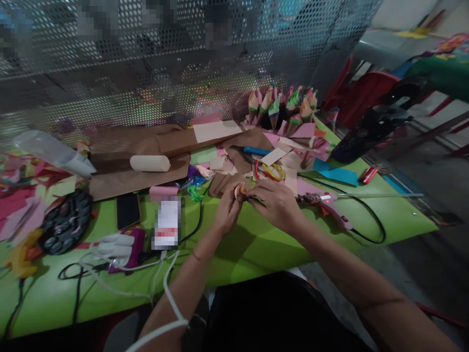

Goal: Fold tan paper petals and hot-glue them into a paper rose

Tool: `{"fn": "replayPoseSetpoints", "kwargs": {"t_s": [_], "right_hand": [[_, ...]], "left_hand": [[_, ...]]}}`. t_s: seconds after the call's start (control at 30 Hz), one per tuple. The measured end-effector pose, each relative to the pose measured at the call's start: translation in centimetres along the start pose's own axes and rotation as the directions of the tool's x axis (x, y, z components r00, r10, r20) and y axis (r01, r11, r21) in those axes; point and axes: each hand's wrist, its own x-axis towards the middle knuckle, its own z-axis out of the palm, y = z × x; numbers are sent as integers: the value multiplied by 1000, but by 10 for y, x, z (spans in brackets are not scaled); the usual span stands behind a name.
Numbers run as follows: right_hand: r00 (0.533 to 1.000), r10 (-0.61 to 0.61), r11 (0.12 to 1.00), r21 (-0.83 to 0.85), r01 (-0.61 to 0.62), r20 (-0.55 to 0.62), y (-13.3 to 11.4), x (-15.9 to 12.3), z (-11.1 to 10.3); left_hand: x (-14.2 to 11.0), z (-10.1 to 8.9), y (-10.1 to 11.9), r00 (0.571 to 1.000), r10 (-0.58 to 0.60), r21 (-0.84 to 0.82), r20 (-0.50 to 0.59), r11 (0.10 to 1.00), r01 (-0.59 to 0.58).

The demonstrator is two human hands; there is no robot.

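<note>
Between my two hands, above the near side of the green table [242,266], is a small peach and orange paper swirl [240,189]. My left hand [227,208] has its fingers closed around it. The fingertips of my right hand [276,201] are pinched together at the swirl's right side; whether they grip its edge is hard to see. Just behind my hands lie brown paper pieces [222,185] and scissors with red and yellow handles [270,171]. A blue-handled cutter [256,151] rests farther back. To the right of my right hand lies a pink glue gun [330,203].
Finished paper ice cream cones [274,110] stand at the back by the perforated metal panel [164,93]. A clear bottle [54,149], phone [128,211], power strip [128,249] with cables and yellow glue gun [25,254] occupy the left. A dark bottle [357,134] stands right.
</note>
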Motion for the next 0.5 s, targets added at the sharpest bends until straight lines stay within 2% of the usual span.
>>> {"fn": "replayPoseSetpoints", "kwargs": {"t_s": [0.3, 0.5], "right_hand": [[995, -77, 997, 13, 76, 66, 5, 1, -5], [999, -20, 1000, -9, 20, 41, -1, -1, -5]], "left_hand": [[-1, 0, 6, 996, -82, -31, 20, 996, 82], [0, 0, 7, 997, -82, -20, -2, 996, 82]]}}
